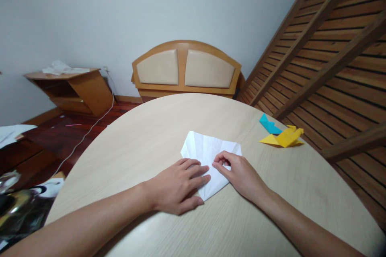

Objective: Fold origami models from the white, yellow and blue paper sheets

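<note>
A creased white paper [208, 148], partly folded, lies flat near the middle of the round light wooden table [144, 136]. My left hand [177, 186] rests palm down on the paper's left side, fingers together and pressing it flat. My right hand [238, 174] is on the paper's right side, with fingertips curled and pinching a fold near the centre. The lower part of the paper is hidden under both hands.
A yellow folded paper figure [285, 137] and a blue one [269, 125] lie at the table's right edge. Behind the table stands a wooden headboard [185, 70]. A slatted bed frame [331, 48] leans on the right. A small wooden cabinet [72, 90] and a white cable [87, 132] are on the left.
</note>
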Demonstrator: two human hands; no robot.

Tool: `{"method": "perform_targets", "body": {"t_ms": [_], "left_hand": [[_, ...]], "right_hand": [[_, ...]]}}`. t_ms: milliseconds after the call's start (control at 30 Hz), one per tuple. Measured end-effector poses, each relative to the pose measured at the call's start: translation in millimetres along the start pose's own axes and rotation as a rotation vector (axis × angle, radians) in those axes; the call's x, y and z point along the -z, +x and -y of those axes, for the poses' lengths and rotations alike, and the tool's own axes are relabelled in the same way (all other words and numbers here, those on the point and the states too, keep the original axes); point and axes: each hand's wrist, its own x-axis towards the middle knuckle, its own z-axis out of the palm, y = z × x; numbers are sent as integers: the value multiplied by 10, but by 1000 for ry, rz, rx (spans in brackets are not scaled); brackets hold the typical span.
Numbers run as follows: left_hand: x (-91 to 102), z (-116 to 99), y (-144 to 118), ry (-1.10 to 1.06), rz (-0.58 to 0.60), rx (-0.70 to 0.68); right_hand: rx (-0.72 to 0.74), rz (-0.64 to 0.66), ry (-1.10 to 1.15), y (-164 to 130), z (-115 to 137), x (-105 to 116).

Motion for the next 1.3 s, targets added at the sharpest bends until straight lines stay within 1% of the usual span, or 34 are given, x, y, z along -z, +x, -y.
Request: {"method": "perform_targets", "body": {"t_ms": [167,400,867,967,1167,1233,1300], "left_hand": [[-9,12,1,6,10,-7],[-23,18,-2,4,-16,-23],[-8,24,25,-1,10,-16],[-15,31,46,-21,4,-28],[-22,23,115,2,-25,-20],[-30,16,120,2,-35,-15],[-37,7,116,-1,-42,-2]], "right_hand": [[-21,-45,18,7,-39,-30],[-46,-77,-1,22,-27,-44],[-56,-63,36,36,-36,-38],[5,-21,-15,36,-12,1],[251,69,-209,-37,69,134],[284,95,-270,-79,109,165],[283,101,-319,-116,149,171]]}}
